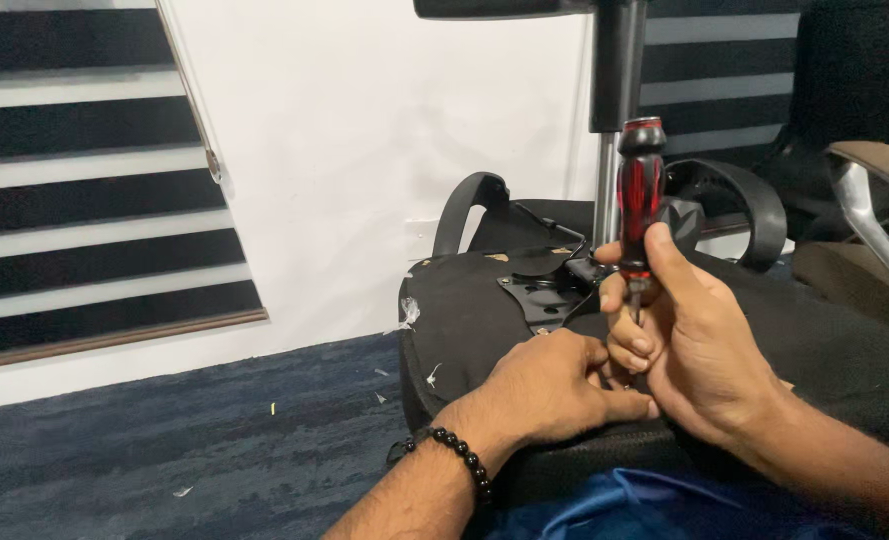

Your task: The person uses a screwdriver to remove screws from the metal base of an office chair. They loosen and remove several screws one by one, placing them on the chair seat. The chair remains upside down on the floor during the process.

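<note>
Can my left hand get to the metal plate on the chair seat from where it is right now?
Probably yes. The left hand rests on the seat just below the metal plate, with nothing between them.

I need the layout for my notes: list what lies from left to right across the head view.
Striped window blind → white wall → left hand with a bead bracelet → red-and-black screwdriver held upright by the right hand → tan chair armrest.
</note>
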